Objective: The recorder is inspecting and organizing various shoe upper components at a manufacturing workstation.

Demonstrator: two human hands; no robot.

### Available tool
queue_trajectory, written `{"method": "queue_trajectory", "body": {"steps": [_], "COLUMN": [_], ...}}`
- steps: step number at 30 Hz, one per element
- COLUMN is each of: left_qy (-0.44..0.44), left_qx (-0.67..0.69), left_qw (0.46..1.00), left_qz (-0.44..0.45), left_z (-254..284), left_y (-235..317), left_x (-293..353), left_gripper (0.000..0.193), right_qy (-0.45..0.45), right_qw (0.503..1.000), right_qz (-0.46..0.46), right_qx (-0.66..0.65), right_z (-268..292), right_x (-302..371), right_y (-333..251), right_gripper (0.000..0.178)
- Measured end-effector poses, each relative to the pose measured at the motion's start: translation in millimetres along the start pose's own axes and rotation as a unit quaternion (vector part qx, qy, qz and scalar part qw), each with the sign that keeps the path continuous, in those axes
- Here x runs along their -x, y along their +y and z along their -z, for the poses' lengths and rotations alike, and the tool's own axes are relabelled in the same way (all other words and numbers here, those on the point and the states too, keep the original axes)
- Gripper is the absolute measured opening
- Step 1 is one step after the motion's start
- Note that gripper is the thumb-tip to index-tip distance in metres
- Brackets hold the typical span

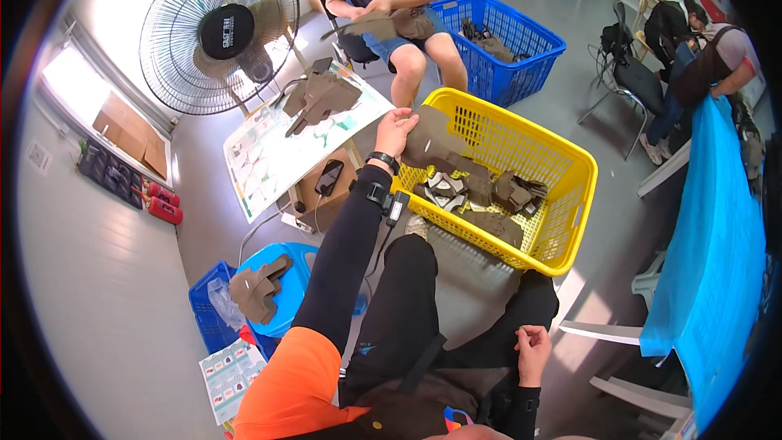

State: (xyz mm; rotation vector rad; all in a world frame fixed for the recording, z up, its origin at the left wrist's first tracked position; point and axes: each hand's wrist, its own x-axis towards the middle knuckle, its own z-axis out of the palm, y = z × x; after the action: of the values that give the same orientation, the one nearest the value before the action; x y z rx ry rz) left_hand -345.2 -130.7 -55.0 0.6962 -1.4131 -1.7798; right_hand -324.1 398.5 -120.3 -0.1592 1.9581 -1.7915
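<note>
One left hand (394, 134) tight on a brown piece (436, 137) at the yellow basket rim (521, 122), right hand (533, 352) curled together, well apart.

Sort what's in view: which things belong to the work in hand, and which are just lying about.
Apparently part of the work:
flat brown piece in the left hand
yellow basket
brown pieces inside it

Apparently just lying or standing about:
phone
fan
printed sheet
black chair
</note>
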Motion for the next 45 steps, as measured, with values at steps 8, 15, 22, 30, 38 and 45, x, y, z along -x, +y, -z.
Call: {"method": "queue_trajectory", "body": {"steps": [8, 15, 22, 30, 38, 45], "left_qy": [0.013, 0.028, 0.035, 0.021, 0.030, 0.068], "left_qx": [0.012, 0.035, 0.036, 0.026, 0.002, -0.113], "left_qw": [1.000, 0.999, 0.999, 0.999, 0.998, 0.991], "left_qz": [0.021, 0.005, 0.015, 0.024, 0.049, -0.028], "left_z": [-1.8, 0.0, 6.3, 17.6, 24.8, 19.6], "left_y": [-2.5, 6.3, 9.1, 8.6, 0.2, -5.4], "left_x": [5.1, 5.1, 11.4, 27.0, 23.1, 18.0], "left_gripper": [0.032, 0.029, 0.028, 0.027, 0.040, 0.060], "right_qy": [0.001, -0.011, -0.012, -0.014, -0.016, -0.021], "right_qw": [1.000, 1.000, 1.000, 0.999, 1.000, 0.999], "right_qz": [0.002, 0.016, 0.015, 0.025, 0.022, 0.020], "right_qx": [0.006, -0.001, -0.003, -0.012, -0.007, -0.015], "right_z": [5.6, 2.9, -0.7, -0.2, -0.8, -3.7], "right_x": [-3.0, -5.7, -7.8, -9.4, -8.9, -8.9], "right_y": [12.3, 8.8, 7.8, 11.8, 9.7, 8.7], "right_gripper": [0.008, 0.008, 0.008, 0.008, 0.008, 0.007]}}
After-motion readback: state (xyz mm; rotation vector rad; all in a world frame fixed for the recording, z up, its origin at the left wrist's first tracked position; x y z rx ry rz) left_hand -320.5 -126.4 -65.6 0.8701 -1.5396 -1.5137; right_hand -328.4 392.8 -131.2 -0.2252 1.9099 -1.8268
